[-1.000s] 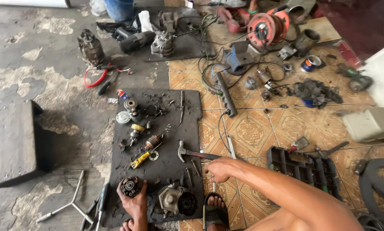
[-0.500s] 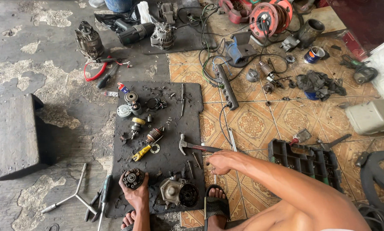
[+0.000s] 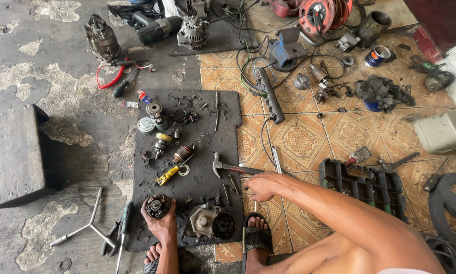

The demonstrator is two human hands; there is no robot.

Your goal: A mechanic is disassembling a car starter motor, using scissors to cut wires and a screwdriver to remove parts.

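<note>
On the black rubber mat [image 3: 197,167], we find the left hand [image 3: 162,223] clamped around a round, dark metal motor part [image 3: 157,206], judged heavy and greasy, best gripped by its rim, while the right hand [image 3: 262,186] closes on the hammer handle [image 3: 240,169].

Mat [image 3: 197,167]: on the floor, before the person.
Left hand [image 3: 162,223]: on the mat's near edge, holding a gear part [image 3: 157,205].
Housing [image 3: 210,223]: right of the gear part.
Hammer [image 3: 233,167]: across the mat's right edge.
Right hand [image 3: 263,186]: just near the hammer.
Block [image 3: 14,152]: left of the mat.
</note>
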